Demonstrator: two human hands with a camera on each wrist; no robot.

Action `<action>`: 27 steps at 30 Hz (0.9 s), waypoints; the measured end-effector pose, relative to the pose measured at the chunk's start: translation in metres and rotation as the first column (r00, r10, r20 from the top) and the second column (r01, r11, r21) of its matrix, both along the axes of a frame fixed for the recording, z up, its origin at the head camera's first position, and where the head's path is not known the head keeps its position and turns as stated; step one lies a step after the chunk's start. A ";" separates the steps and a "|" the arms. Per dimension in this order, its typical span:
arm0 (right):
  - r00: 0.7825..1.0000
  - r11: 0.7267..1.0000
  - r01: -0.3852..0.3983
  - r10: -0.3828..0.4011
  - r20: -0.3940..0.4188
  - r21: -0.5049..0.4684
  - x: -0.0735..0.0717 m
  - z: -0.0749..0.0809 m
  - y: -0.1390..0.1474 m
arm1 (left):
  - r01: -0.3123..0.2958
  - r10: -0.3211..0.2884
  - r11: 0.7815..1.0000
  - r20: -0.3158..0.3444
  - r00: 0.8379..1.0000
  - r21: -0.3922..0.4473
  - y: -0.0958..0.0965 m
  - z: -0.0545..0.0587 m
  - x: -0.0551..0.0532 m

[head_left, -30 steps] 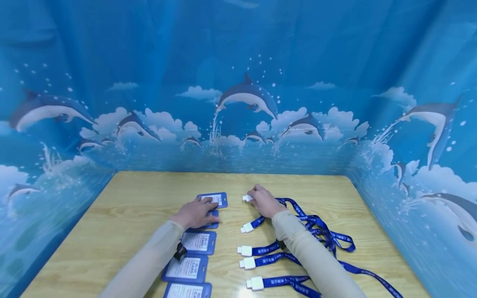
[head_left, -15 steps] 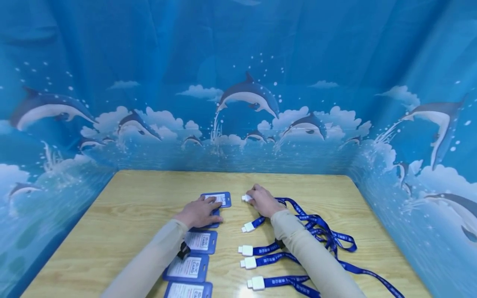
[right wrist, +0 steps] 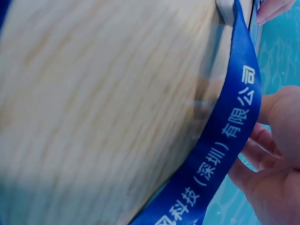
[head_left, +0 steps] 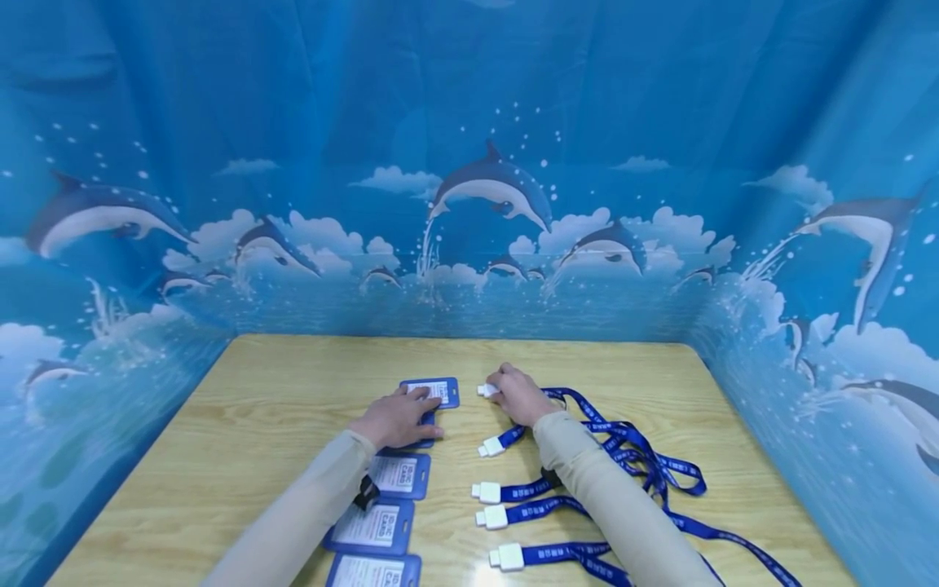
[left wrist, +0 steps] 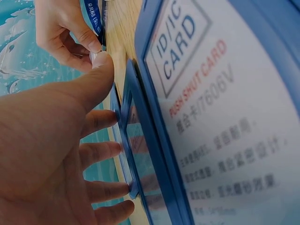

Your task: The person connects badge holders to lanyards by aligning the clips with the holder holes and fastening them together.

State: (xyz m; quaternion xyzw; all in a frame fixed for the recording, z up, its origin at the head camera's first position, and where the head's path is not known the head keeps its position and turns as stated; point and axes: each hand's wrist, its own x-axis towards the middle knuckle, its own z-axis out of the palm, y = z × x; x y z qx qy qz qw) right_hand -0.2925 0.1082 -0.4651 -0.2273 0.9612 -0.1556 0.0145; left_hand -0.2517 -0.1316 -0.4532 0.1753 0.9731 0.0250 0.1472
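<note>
In the head view, my left hand (head_left: 396, 420) rests with spread fingertips on the farthest blue badge holder (head_left: 451, 396). A second badge holder (head_left: 428, 427) is partly hidden under that hand. My right hand (head_left: 519, 397) pinches the white plastic clip (head_left: 484, 390) of a blue lanyard, a short gap to the right of the farthest holder. The left wrist view shows extended left fingers (left wrist: 101, 154) touching a holder's edge, with a large badge holder (left wrist: 211, 108) close to the camera. In the right wrist view, a printed lanyard strap (right wrist: 225, 136) crosses before the right hand (right wrist: 276, 173).
Several more badge holders (head_left: 367, 526) line up toward the near edge of the wooden table (head_left: 242, 424). Several lanyards with white clips (head_left: 491, 517) lie opposite them, their straps (head_left: 638, 456) tangled on the right. A dolphin-print curtain (head_left: 469, 302) encloses the table's back and sides.
The left hand has slid the farthest badge holder slightly right, closer to the white clip. The right hand keeps its pinch and stays nearly in place.
</note>
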 end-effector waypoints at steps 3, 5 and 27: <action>1.000 1.000 -0.004 0.004 0.000 0.005 -0.001 0.001 -0.002 | -0.004 0.004 1.000 0.001 1.000 0.001 0.000 0.002 0.001; 1.000 1.000 -0.010 0.010 0.001 0.005 -0.002 0.000 -0.002 | -0.004 0.004 1.000 0.003 1.000 0.001 0.001 0.003 0.001; 0.998 0.998 -0.058 0.058 0.005 0.030 -0.006 -0.002 -0.009 | 0.050 -0.050 0.999 -0.002 0.999 -0.008 0.014 0.006 0.002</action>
